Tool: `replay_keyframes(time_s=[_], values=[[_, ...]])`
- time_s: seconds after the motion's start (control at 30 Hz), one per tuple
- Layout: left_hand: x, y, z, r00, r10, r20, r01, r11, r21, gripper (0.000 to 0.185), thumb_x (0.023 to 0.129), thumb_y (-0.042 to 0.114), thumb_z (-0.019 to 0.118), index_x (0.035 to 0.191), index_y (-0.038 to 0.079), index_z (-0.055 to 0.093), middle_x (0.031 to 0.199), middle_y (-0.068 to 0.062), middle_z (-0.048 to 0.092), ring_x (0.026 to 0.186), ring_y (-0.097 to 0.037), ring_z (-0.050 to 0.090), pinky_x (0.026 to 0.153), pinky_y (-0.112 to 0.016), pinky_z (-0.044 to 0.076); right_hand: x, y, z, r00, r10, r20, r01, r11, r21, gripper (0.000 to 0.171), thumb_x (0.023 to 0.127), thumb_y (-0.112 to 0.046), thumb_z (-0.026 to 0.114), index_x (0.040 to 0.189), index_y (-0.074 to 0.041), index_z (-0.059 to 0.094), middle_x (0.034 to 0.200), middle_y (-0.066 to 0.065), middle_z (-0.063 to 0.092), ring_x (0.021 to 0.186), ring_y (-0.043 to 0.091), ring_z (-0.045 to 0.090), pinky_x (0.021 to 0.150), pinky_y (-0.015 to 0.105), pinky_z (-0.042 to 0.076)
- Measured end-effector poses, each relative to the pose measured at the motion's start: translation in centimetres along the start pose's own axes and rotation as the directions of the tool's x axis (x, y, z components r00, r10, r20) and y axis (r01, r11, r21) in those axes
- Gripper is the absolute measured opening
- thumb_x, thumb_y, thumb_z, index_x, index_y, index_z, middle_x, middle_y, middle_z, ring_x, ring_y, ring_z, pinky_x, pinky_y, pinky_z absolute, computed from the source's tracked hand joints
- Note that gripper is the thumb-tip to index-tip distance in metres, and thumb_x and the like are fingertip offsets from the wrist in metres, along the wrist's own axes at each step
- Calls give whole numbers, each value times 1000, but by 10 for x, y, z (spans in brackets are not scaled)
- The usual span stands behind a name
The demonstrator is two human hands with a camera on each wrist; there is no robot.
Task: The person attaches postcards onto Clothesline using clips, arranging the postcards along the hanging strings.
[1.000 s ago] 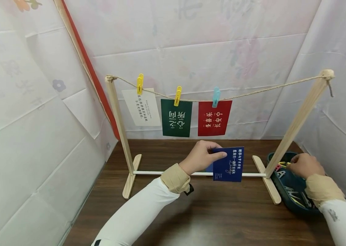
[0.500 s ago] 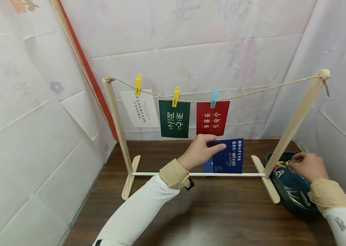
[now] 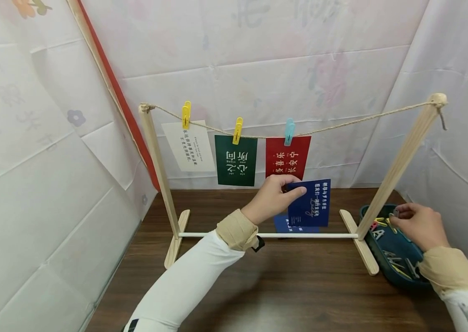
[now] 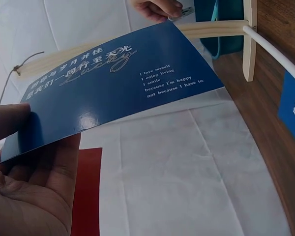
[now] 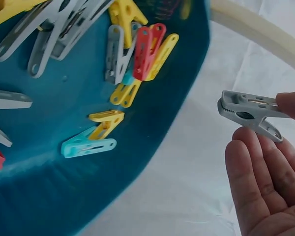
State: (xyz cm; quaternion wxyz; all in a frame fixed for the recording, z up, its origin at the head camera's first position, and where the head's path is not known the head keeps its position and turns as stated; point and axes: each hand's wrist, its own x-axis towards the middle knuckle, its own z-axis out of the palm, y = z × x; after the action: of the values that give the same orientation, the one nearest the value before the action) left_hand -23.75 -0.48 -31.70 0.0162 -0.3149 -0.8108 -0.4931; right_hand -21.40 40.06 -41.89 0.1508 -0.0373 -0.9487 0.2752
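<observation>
In the head view my left hand pinches a dark blue card by its left edge, just below and in front of the hanging red card. White lettering covers the card's face in the left wrist view. My right hand is over the teal basket on the right. Between thumb and fingers it pinches a grey clothespin, seen close in the right wrist view. Inside the basket lie several clothespins, among them a red one and a light blue one.
A rope spans two wooden posts. A white card and a green card hang there too, by yellow clothespins; a light blue clothespin holds the red card. Another blue card lies behind the white rod.
My left hand has raised the blue card toward the rope, uncovering more of the blue card behind. My right hand has shifted slightly right and up, with the grey clothespin now showing in its fingers.
</observation>
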Motion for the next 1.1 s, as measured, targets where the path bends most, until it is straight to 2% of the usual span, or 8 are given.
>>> replay_keyframes(time_s=[0.13, 0.37, 0.6, 0.7, 0.93, 1.1], values=[[2, 1, -1, 1000, 8, 7, -7, 1000, -11, 20, 107, 15, 69, 119, 1, 76, 117, -15, 79, 89, -15, 65, 75, -18, 55, -4, -7, -5, 1000, -5, -24, 5, 1000, 0, 37, 93, -18, 79, 114, 11, 72, 98, 30, 77, 75, 25, 69, 61, 30, 50], [5, 6, -3, 1000, 22, 14, -22, 1000, -6, 19, 107, 14, 68, 119, 1, 76, 113, -15, 78, 83, -14, 62, 69, -18, 51, -11, -20, -17, 999, -8, -54, 8, 1000, 12, 37, 96, -20, 77, 117, 10, 72, 101, 31, 77, 74, 17, 67, 57, 21, 46], [9, 12, -4, 999, 34, -5, -34, 999, 40, 21, 107, 16, 69, 120, 1, 76, 107, -14, 78, 80, -15, 61, 68, -18, 51, -16, -34, -23, 994, -52, -93, 55, 998, 28, 39, 95, -18, 79, 120, 10, 72, 103, 31, 78, 71, -15, 51, 57, 12, 44], [10, 15, -4, 999, 39, -7, -39, 998, 47, 21, 107, 16, 70, 120, 1, 76, 102, -13, 78, 78, -15, 61, 67, -18, 49, -18, -40, -24, 992, -70, -109, 74, 997, 36, 39, 94, -17, 80, 120, 10, 72, 103, 30, 78, 71, -21, 47, 58, 9, 43], [15, 19, -4, 997, 68, -22, -66, 995, 79, 23, 106, 16, 72, 121, 1, 78, 115, -14, 81, 90, -17, 68, 77, -16, 56, -22, -56, -27, 976, -133, -172, 144, 988, 52, 35, 91, -11, 82, 118, 9, 74, 100, 30, 78, 72, -27, 45, 61, 3, 40], [19, 23, -4, 996, 82, -39, -78, 993, 85, 24, 106, 16, 72, 124, 1, 77, 117, -14, 81, 93, -16, 69, 78, -15, 56, -25, -70, -32, 964, -172, -205, 188, 980, 65, 34, 89, -7, 83, 117, 9, 74, 101, 33, 77, 74, -30, 44, 64, -1, 38]])
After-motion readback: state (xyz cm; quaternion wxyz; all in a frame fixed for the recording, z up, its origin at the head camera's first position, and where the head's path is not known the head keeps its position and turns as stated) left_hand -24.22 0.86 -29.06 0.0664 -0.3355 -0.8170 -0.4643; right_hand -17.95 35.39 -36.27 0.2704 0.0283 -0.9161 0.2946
